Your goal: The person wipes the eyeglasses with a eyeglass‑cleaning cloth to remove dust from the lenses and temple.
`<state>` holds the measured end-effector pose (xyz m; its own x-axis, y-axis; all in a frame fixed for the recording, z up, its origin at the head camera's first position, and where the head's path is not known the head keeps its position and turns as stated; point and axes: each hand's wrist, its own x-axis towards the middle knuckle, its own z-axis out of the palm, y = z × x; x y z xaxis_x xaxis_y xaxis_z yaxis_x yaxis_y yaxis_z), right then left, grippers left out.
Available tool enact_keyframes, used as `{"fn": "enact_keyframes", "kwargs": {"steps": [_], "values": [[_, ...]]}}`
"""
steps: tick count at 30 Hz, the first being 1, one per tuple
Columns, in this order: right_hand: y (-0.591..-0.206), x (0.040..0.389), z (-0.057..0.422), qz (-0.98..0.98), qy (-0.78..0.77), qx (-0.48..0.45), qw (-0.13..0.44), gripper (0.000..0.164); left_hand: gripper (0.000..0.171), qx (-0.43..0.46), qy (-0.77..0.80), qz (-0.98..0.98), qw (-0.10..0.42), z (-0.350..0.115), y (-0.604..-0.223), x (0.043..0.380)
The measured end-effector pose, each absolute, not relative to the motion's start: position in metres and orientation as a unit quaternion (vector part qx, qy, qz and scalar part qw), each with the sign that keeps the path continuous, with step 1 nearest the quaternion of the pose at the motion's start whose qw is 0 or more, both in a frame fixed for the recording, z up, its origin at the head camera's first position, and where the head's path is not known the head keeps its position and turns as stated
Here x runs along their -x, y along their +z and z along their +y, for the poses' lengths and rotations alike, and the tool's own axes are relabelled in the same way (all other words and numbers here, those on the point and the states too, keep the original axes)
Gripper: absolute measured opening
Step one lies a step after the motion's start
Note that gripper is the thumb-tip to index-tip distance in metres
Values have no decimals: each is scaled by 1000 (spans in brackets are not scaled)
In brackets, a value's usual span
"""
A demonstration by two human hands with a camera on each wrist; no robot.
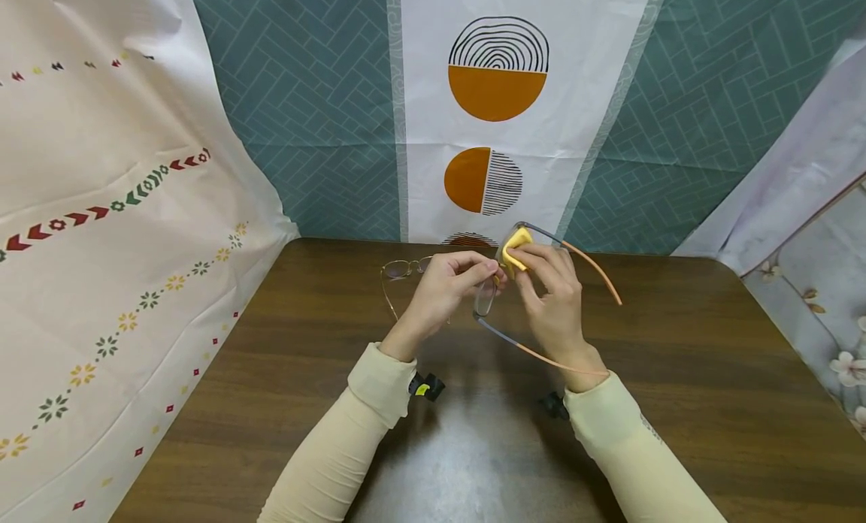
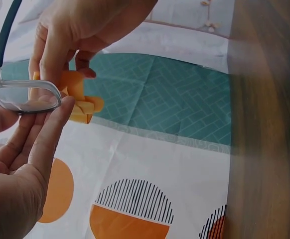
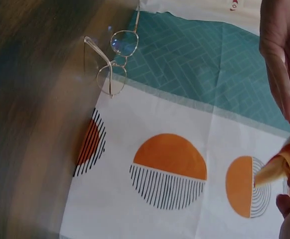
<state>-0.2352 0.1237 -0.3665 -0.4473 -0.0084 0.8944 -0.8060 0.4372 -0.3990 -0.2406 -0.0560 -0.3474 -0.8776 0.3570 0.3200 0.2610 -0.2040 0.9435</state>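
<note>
Up over the table, my left hand [image 1: 440,290] pinches a pair of eyeglasses [image 1: 484,300] near the bridge. Their frame is clear grey, and the temples run from dark blue-grey to orange, spread open toward me and to the right. A folded yellow cleaning cloth [image 1: 517,246] is pinched in my right hand [image 1: 556,301], over the farther lens. The left wrist view shows the nearer lens [image 2: 28,104] uncovered, left fingertips at its rim, the cloth [image 2: 82,97] bunched beside it. In the right wrist view the cloth [image 3: 284,162] sits below the left hand's fingers.
Thin gold-rimmed glasses [image 1: 397,269] rest on the brown wooden table [image 1: 271,403] behind my left hand, partly hidden by it. A patterned green and white sheet [image 1: 325,117] hangs along the back edge. Pale printed cloth [image 1: 101,282] borders the left side.
</note>
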Motion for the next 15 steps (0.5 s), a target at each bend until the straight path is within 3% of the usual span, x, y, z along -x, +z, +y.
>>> {"fn": "enact_keyframes", "kwargs": {"steps": [15], "values": [[-363, 234, 141, -748, 401, -333, 410, 28, 20, -233, 749, 619, 37, -54, -348, 240]]}}
